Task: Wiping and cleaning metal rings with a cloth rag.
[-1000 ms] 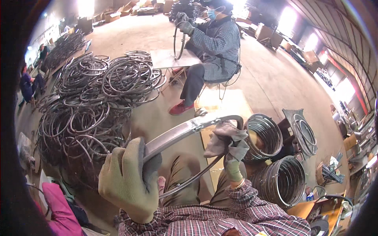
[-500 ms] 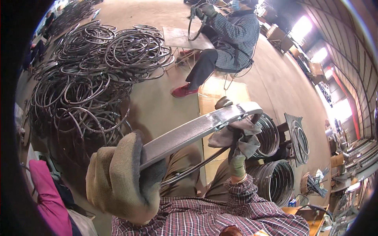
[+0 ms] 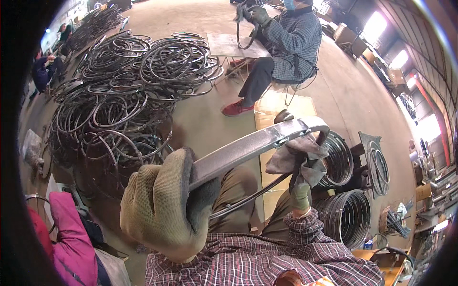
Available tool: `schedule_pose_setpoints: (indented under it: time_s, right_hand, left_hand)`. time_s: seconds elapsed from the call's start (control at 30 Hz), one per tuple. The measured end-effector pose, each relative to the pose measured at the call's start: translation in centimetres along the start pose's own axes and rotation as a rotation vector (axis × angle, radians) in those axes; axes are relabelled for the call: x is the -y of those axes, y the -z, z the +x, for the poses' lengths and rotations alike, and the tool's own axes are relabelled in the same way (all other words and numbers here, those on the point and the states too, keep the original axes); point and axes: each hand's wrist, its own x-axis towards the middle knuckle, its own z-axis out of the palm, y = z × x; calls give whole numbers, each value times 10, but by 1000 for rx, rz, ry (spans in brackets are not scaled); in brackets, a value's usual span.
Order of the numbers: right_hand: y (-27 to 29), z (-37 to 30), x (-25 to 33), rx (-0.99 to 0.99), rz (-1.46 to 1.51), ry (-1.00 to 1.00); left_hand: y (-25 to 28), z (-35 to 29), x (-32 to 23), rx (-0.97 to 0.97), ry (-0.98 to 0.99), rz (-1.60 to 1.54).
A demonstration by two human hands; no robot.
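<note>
In front of me is a metal hoop [image 3: 238, 150], a flat grey band with small fittings near its far bend. My left hand [image 3: 160, 207], in a tan knitted glove with a dark palm, is closed round the near part of the band. A crumpled grey rag [image 3: 301, 155] wraps the far bend, held by my gloved right hand [image 3: 301, 190]. Most of the right fingers are hidden by the rag and the hoop; a dark tip shows above the band. The hoop's lower side passes over my knees, tilted.
A big heap of hoops [image 3: 114, 100] lies on the floor to the left. Ahead sits a co-worker [image 3: 291, 47] holding a hoop at a low board [image 3: 234, 45]. Stacked hoops [image 3: 346, 219] stand at my right, beside flat cardboard [image 3: 267, 190]. A person's pink sleeve [image 3: 71, 238] is close at left.
The whole scene has shifted slightly right and the hands a little with it. Both hands keep the same hold on the hoop and rag.
</note>
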Motion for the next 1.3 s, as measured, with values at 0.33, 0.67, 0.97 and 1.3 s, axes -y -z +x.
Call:
schedule_pose_setpoints:
  time_s: [0.33,0.67,0.97,1.3]
  right_hand:
    - [11,-20,-4,-37,-21,16]
    - [14,-12,-9,-80,-49,28]
    - [26,-1,-8,-100,-78,40]
    - [18,13,-18,-123,-105,46]
  left_hand:
    - [-11,-1,4,-46,-66,24]
    - [-12,2,6,-41,-71,5]
    - [-13,1,5,-66,-72,51]
    - [-15,1,5,-90,-70,64]
